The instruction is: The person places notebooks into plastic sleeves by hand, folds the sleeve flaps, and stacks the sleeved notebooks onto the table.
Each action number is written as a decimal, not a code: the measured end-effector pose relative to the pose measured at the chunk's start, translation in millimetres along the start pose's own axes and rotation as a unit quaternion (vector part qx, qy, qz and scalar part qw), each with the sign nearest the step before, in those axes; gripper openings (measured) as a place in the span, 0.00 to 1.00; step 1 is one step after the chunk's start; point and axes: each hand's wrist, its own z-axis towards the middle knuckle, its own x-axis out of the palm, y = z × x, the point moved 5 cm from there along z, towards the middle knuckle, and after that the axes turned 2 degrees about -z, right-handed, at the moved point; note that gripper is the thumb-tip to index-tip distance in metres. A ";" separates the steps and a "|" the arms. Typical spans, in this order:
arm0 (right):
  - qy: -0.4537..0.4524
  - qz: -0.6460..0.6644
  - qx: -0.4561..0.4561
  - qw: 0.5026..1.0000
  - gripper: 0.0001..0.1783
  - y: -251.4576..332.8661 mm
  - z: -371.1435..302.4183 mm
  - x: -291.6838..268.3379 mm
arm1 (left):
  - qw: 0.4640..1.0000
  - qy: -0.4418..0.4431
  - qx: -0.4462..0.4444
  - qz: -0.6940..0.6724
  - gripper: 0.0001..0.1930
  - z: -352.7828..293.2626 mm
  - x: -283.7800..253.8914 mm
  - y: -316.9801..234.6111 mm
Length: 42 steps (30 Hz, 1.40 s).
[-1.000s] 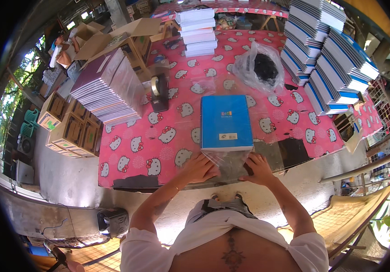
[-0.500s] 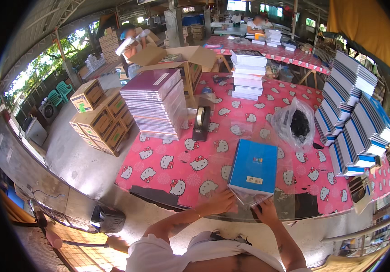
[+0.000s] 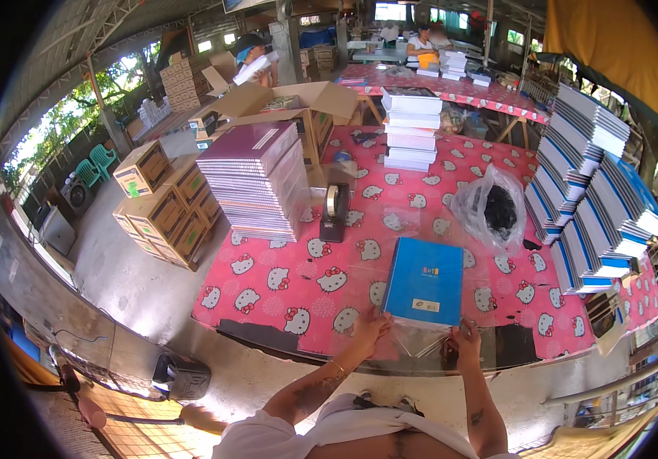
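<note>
A blue book [image 3: 424, 277] with a pale label on its cover lies flat near the table's front edge. Clear plastic [image 3: 419, 341], which looks like a bag or sleeve, extends from the book's near end toward me. At the book's near left corner, my left hand [image 3: 371, 332] is closed on the plastic's edge. My right hand [image 3: 465, 338] pinches the plastic by the near right corner, fingers bent. Beyond the book to the left stands a black tape dispenser [image 3: 334, 214]. To the right sits a crumpled clear plastic bag [image 3: 491, 210] with something black inside.
The table [image 3: 333, 279] wears a pink cat-patterned cover. On it rise a purple-topped book stack [image 3: 256, 183], a white book stack [image 3: 411, 138] and tall blue-and-white book stacks [image 3: 585, 191]. An open carton [image 3: 315, 126] stands behind, with boxes [image 3: 160, 206] on the floor. Other people work farther back.
My left hand has shifted up to the book's near left corner, and my right hand has moved slightly right and up. The plastic's near end looks more spread. A person in the background has moved.
</note>
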 end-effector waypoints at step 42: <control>0.158 -0.517 -0.428 0.725 0.18 74.4 7.6 56.8 | 0.633 0.289 0.424 0.580 0.05 -29.8 119.5 -44.8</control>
